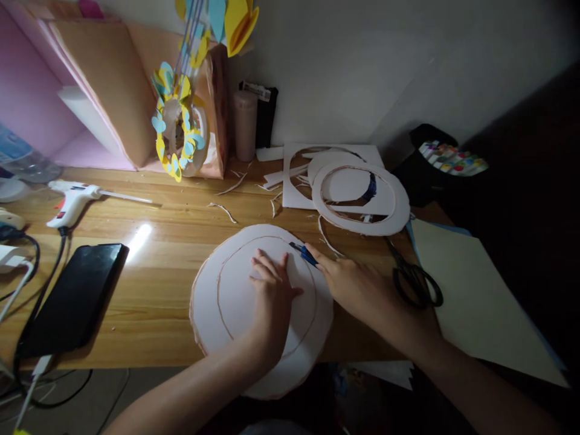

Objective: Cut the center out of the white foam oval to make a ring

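A large white disc (208, 302) lies at the table's front edge and overhangs it a little. A rough-edged ring line is marked or cut inside its rim. My left hand (273, 290) rests on the middle of the disc with its fingers spread, holding nothing. In my right hand (338, 272) is a blue craft knife (308, 255), its blade tip touching the ring line at the disc's upper right. Behind the disc, a white ring (399, 208) lies over a white square sheet (296, 192) with a round opening.
Black scissors (419, 284) lie by my right forearm, beside pale sheets (480, 296). A glue gun (75, 202) and a black phone (77, 299) with cables are at the left. Paper flowers (174, 163) hang at the back; thin scraps (224, 211) lie behind the disc.
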Demonstrator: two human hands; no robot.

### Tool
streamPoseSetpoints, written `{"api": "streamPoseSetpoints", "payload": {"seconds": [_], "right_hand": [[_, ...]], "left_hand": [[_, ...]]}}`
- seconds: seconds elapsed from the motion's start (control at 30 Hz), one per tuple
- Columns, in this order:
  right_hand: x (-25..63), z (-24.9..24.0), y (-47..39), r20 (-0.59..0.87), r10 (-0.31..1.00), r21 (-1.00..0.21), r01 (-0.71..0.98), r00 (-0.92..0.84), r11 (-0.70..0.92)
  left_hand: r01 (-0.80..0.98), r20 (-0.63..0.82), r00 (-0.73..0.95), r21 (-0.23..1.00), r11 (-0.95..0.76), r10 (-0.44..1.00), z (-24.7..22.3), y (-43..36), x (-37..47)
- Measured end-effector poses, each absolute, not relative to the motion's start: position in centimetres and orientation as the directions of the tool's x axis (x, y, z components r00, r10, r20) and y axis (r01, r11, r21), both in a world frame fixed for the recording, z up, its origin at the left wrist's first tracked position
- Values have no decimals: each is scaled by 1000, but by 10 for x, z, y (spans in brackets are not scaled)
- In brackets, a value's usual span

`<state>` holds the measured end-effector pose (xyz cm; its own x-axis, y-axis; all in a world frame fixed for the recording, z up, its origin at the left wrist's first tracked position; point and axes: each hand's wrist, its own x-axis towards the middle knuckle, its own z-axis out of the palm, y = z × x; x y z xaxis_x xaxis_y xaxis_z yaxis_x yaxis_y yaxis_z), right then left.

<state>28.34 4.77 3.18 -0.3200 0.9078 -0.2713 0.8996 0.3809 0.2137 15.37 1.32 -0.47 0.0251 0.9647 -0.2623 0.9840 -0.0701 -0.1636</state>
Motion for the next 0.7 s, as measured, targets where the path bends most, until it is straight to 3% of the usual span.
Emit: {"api": "streamPoseSetpoints", "payload": {"seconds": [0.27, 0.53, 0.7], "right_hand": [[295, 44, 32, -331, 912, 228, 917, -243, 327], [313, 36, 23, -251, 940, 69, 965, -229, 253], [300, 32, 33, -253, 928, 68, 952, -272, 297]], "left_hand": [[979, -193, 32, -191, -69, 981, -9, 9, 153], [982, -220, 36, -172, -75, 975, -12, 13, 153], [974, -199, 40, -210, -83, 979, -13, 14, 152]]}}
